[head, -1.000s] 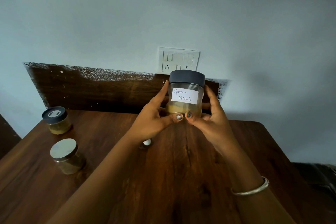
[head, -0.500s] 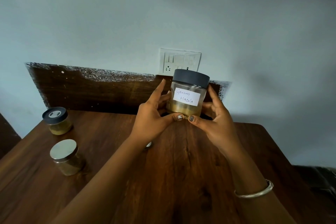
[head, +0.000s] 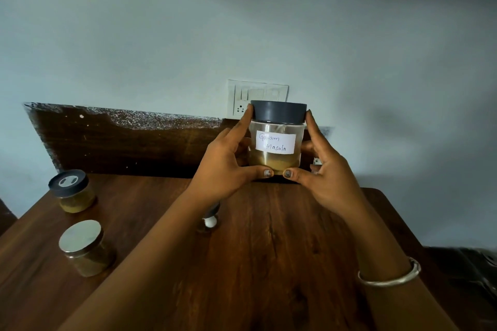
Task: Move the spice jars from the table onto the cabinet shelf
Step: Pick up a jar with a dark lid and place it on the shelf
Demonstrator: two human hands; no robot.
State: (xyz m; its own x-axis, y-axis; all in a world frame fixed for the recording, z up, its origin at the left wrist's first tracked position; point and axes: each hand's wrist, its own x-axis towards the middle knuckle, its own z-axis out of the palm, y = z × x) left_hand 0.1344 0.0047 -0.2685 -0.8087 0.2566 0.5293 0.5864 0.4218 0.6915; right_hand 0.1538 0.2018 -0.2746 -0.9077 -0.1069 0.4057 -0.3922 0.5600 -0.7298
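Clear plastic forms the body of the Garam Masala jar (head: 277,137), which is closed by a dark grey lid (head: 279,113) and is held upright above the far part of the wooden table (head: 269,263), in front of the wall. A white handwritten label (head: 275,143) is turned toward the camera, and a low layer of yellowish-brown powder is seen at the bottom. The jar is gripped from both sides: the left hand (head: 226,166) is wrapped round its left side with the forefinger raised to the lid and the thumb under the base, and the right hand (head: 326,174) is set likewise on the right side, the two thumbs nearly meeting beneath the jar. A silver bangle (head: 390,277) is worn on the right wrist.

Two more jars are left standing on the left part of the table, well apart from the hands: a jar with a dark lid (head: 71,191) farther back and a jar with a silver lid (head: 84,247) nearer the camera. A small white-tipped object (head: 210,219) is partly hidden under the left forearm. A white switch plate (head: 256,98) is fixed to the wall behind the held jar.
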